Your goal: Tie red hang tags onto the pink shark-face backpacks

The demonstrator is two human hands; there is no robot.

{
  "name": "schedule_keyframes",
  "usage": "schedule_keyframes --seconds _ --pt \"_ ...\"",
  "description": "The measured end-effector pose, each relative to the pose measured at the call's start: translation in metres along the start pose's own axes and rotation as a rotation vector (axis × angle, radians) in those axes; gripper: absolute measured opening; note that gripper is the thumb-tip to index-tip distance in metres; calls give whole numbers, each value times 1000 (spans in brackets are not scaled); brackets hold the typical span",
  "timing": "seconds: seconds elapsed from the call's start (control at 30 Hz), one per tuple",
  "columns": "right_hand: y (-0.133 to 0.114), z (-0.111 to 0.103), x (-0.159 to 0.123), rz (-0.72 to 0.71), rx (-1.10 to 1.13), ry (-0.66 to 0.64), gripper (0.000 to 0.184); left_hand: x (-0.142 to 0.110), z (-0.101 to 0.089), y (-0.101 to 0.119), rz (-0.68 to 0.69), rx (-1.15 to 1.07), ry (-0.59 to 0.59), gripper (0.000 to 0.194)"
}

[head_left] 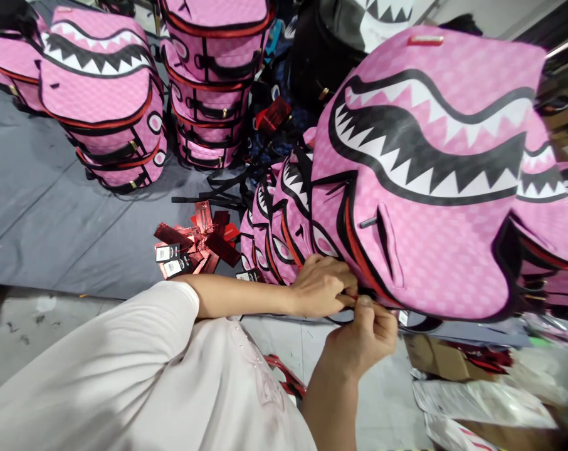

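A large pink backpack (434, 250) printed with a black-and-white toothed shark mouth lies across the top of a pile on the right. Against its near lower edge, my left hand (324, 285) is closed, fingertips pressed in beside the bag. My right hand (373, 332) pinches just to the right, its fingertips almost meeting the left ones. A tiny bit of red shows between them, but the fingers hide what they hold. A black strap loop hangs under the left fingers. More pink shark backpacks (284, 250) are stacked beneath and beside the top one.
Red hang tags (204, 241) lie heaped on the grey-covered table (25, 207). Stacks of pink backpacks (100, 94) stand at the back left. Red-handled scissors (286, 376) show low by my body. Cardboard and plastic bags (481, 401) are on the floor at right.
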State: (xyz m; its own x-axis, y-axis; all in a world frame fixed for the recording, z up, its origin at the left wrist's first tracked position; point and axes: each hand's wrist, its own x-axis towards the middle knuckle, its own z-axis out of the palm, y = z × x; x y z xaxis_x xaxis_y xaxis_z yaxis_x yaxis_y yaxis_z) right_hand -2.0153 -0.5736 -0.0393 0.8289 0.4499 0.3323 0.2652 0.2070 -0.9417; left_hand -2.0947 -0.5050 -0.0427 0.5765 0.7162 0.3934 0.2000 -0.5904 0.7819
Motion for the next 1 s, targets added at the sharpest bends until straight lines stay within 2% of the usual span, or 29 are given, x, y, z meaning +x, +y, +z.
schedule_keyframes --seconds 0.17,0.37,0.63,0.73,0.87,1.0 --pt "0 3 0 -11 -19 24 21 1 -4 -7 44 -115 -75 15" --pt "3 8 -4 -36 -74 74 23 0 0 -8 8 -83 -28 13" --pt "7 7 -11 103 -21 36 31 3 -6 -11 26 -126 -131 15" --pt "12 0 -7 184 21 -9 36 3 -2 -9 18 -68 -80 15" --pt "16 -5 0 258 67 -52 41 -1 4 -3 74 83 14 14" --pt "14 -9 4 281 129 -147 41 -5 5 4 62 164 30 14"
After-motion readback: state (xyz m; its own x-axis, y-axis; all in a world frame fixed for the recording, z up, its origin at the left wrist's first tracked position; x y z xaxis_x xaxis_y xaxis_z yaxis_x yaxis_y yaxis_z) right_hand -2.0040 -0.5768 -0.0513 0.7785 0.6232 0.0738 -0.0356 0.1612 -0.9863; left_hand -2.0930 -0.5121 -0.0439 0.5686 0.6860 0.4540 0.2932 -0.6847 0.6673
